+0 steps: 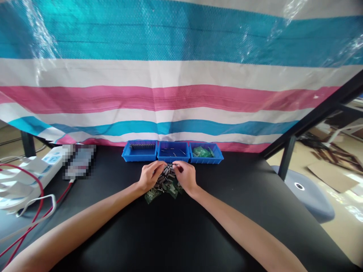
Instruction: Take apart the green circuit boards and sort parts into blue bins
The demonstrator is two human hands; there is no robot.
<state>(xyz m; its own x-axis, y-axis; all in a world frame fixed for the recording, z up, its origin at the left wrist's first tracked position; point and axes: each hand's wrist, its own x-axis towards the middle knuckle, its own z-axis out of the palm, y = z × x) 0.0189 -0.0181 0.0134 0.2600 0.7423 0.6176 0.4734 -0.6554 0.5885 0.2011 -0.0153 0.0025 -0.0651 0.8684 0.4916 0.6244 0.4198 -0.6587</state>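
My left hand (150,174) and my right hand (185,175) meet over a small heap of dark parts and green circuit boards (164,186) on the black table (159,234). Both hands have their fingers curled and pinched together on a small dark part (169,167) held between them just above the heap. Behind the hands stand three blue bins: the left bin (140,150) holds a row of dark parts, the middle bin (173,151) a few thin pins, the right bin (205,152) green boards.
A white power strip (48,164) with white and red cables (34,204) lies at the table's left end, beside a blurred-out flat object (79,161). A striped tarp (170,87) hangs behind. A black frame post (286,156) and a grey stool (306,192) stand at the right.
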